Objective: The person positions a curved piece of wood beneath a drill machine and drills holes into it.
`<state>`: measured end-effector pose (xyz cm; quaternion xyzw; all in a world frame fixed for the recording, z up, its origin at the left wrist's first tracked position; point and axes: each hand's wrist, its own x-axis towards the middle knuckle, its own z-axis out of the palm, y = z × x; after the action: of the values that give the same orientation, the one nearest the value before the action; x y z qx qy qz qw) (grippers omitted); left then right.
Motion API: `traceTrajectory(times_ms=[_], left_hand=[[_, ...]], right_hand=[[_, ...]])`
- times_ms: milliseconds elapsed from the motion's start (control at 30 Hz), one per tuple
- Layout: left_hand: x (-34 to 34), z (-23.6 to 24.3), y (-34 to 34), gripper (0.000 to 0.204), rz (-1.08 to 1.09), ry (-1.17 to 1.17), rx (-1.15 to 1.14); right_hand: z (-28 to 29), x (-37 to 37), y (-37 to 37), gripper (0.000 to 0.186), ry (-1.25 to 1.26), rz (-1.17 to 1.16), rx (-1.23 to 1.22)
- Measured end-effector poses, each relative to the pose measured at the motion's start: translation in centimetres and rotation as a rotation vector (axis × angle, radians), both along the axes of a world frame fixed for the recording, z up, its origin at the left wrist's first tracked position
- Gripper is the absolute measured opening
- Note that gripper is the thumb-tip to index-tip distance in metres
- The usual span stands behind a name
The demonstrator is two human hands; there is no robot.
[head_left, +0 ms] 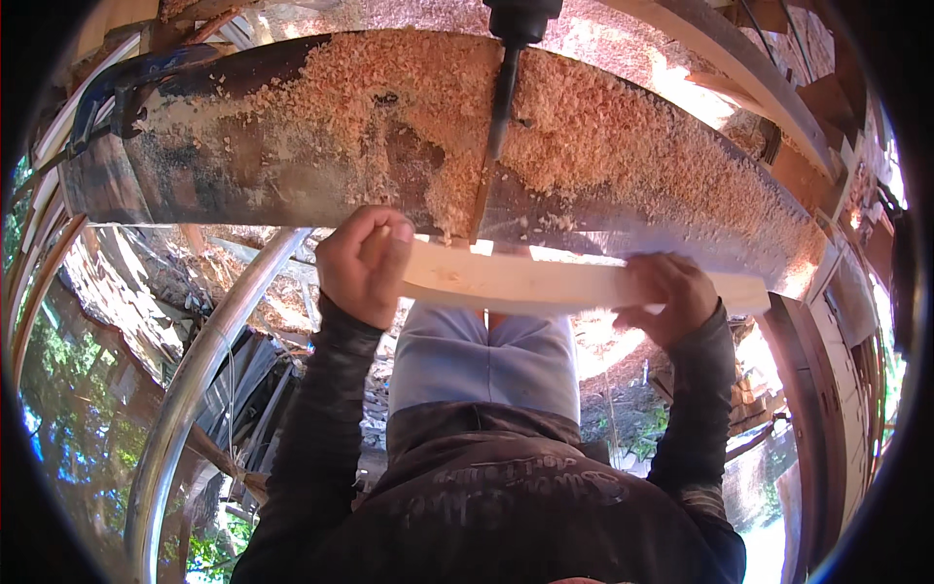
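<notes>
My left hand [365, 263] is closed on the left end of a pale wooden board [506, 277], held crosswise over my lap. My right hand [671, 297] grips the board nearer its right end, fingers curled and slightly blurred. Just beyond the board is a long, dark machine table [243, 146], thickly covered with pale shavings [603, 127]. A dark vertical tool shaft [504, 88] from a black holder [520, 15] stands at the table's middle, with the board on the near side of it.
A curved metal tube [204, 389] runs down my left side. Wooden beams and planks [769, 78] lie beyond the table at upper right, and more boards [808, 399] stand along my right. Scrap wood [263, 380] and green leaves [68, 360] show at left.
</notes>
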<state>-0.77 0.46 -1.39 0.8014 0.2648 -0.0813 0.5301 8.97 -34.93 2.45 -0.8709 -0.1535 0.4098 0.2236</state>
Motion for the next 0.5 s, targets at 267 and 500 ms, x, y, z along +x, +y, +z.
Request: traceTrajectory(times_ms=[267,500], left_hand=[[-5.1,-1.0,4.2,0.042,-0.277,0.539,0.004],[-0.4,1.7,2.0,0.022,0.074,0.082,-0.062]], right_hand=[[0.2,-0.4,3.3,0.064,0.418,0.188,-0.154],[-0.1,0.7,3.5,0.060,-0.379,0.169,0.090]])
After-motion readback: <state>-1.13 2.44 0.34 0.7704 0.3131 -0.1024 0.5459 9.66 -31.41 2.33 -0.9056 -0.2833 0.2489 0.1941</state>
